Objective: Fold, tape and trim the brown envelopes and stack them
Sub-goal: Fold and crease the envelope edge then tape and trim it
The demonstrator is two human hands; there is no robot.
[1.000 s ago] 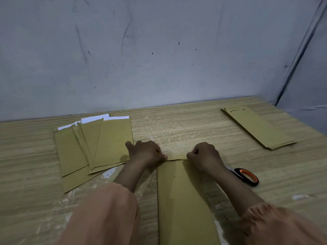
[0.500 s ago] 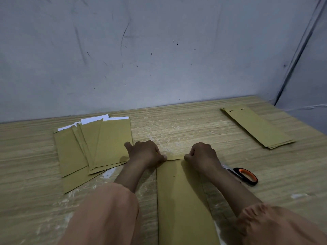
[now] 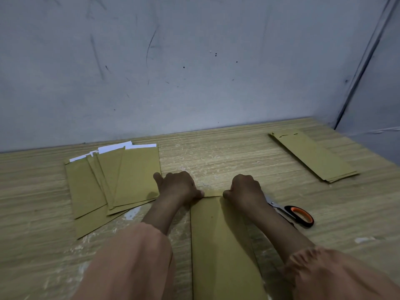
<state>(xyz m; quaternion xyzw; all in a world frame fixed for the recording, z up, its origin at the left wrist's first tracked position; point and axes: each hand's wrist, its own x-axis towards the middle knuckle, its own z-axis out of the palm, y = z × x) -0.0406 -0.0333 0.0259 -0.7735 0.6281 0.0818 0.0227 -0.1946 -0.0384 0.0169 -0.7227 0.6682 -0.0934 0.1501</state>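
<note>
A long brown envelope lies lengthwise on the wooden table in front of me. Its far end is folded over into a narrow flap. My left hand holds the flap's left corner with curled fingers, the thumb tip on the fold. My right hand grips the right corner the same way. Only a short strip of flap shows between the two thumbs. A fanned pile of brown envelopes with white sheets sticking out lies to the left. A neat stack of brown envelopes lies at the far right.
Scissors with black and orange handles lie just right of my right forearm, blades partly hidden under it. A grey wall closes the table's far edge, with a corner at the right. White residue marks the wood near the envelopes.
My right hand has crept slightly left along the flap, narrowing the gap between the thumbs. The left hand and envelope stay where they were.
</note>
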